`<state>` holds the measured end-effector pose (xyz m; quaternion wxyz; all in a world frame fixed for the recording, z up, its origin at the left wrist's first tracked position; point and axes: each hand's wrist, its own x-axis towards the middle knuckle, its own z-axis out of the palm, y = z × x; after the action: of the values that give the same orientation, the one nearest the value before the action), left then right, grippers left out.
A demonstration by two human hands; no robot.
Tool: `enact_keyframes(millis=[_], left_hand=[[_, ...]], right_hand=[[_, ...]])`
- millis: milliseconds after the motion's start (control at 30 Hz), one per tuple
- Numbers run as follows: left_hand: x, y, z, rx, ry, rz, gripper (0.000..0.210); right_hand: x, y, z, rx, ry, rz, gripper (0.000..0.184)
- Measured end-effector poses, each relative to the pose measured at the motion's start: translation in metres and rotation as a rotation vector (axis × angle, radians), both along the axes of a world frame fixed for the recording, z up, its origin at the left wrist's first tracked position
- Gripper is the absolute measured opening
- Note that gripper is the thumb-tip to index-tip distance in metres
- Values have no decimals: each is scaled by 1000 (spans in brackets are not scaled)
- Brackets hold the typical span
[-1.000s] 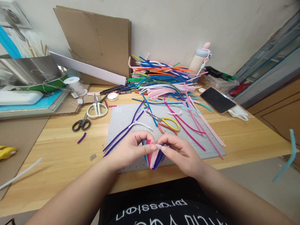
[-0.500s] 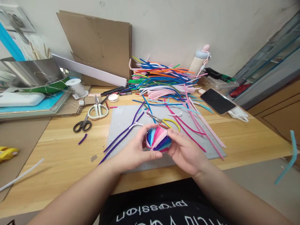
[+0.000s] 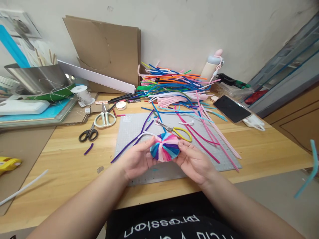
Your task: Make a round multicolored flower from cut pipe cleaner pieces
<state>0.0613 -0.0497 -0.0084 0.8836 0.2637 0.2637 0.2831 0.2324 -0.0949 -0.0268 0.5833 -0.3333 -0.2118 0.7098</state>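
Between my two hands is a round pipe-cleaner pom-pom (image 3: 164, 148) in pink, white, blue and purple wedges, its gathered centre turned up toward me. My left hand (image 3: 141, 157) grips its left edge, thumb on top and fingers beneath. At the right edge my right hand (image 3: 193, 160) pinches it between thumb and fingers. Just behind it, scissors with yellow handles (image 3: 183, 133) lie on the grey cutting mat (image 3: 149, 177). Purple pipe cleaners (image 3: 127, 146) rest to the left on the mat, and dark pink ones (image 3: 203, 142) to the right.
A large heap of coloured pipe cleaners (image 3: 174, 84) lies at the back by the wall. White-handled scissors (image 3: 105, 119) and black-handled scissors (image 3: 88, 134) are on the left. A phone (image 3: 232, 108) and a bottle (image 3: 210, 68) stand at the right, a metal pot (image 3: 37, 79) at far left.
The pom-pom has been turned so its gathered centre faces up. My left thumb has moved from its near side to its upper left edge.
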Motion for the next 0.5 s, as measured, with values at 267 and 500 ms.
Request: enact_keyframes(millis=[267,500], left_hand=[[-2,3,1,160,-120,69,20],[-7,5,10,378,16,136,25]], right_hand=[[-9,7,-6,99,-63,-32,7],[3,23,19,212,-174,264,28]])
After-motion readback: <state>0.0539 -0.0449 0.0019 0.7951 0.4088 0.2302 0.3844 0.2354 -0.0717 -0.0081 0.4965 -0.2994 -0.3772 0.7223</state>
